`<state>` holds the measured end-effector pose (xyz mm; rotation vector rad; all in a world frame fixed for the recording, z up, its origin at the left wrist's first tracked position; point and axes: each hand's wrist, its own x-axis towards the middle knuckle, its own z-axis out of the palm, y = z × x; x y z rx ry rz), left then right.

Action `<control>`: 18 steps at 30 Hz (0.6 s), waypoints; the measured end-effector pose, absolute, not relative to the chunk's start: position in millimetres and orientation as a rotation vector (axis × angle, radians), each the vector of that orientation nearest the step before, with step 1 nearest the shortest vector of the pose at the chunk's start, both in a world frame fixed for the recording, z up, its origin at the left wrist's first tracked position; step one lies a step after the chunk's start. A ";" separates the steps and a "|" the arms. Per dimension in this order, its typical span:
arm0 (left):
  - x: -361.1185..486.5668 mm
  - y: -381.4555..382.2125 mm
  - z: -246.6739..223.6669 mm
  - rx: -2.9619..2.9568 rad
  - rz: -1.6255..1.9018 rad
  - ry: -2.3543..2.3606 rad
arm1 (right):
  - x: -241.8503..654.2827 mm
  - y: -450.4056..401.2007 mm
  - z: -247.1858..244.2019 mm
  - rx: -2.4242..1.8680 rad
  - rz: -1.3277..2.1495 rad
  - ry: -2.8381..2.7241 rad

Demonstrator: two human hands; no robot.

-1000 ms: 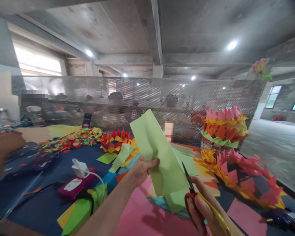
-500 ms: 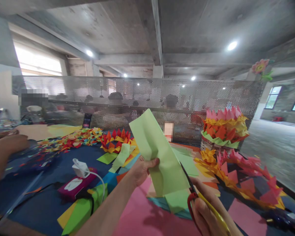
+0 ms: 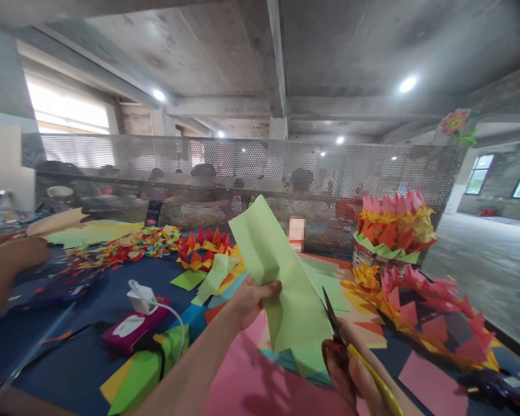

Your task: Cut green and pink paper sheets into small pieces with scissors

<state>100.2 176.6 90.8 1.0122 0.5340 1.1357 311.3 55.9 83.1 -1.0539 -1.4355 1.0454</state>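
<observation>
My left hand [image 3: 253, 297] pinches a sheet of light green paper [image 3: 281, 260], thumb on its front face. The sheet stands tilted above the table and is creased near the thumb. My right hand [image 3: 355, 370] is closed around scissors [image 3: 335, 329] with a yellow handle and a red inner grip. The dark blades point up and stand slightly apart, close to the sheet's right edge. Under both hands lie pink paper [image 3: 242, 381] and several coloured sheets. The lower part of my right hand is cut off by the frame.
A purple power strip [image 3: 134, 329] with a white charger [image 3: 143, 296] sits left. Folded paper rings [image 3: 442, 312] and a basket stacked with more [image 3: 394, 225] stand right. Paper scraps [image 3: 134, 248] lie behind, near another person's hand [image 3: 26, 257]. A mesh partition [image 3: 242, 173] closes the back.
The scissor blades have opened a little and shifted slightly left and down along the paper's edge. The other person's sheet at the left has lifted and curled. My left hand is nearly still.
</observation>
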 end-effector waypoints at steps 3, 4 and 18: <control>100.0 176.1 91.5 1.026 1.142 0.541 | 311.6 55.8 83.4 -1.052 1.042 -1.444; 100.1 176.2 91.5 1.028 1.148 0.548 | 310.7 54.7 83.3 -1.042 1.051 -1.448; 105.6 168.7 90.7 1.156 1.100 0.536 | 307.0 39.2 94.6 -1.077 1.129 -1.354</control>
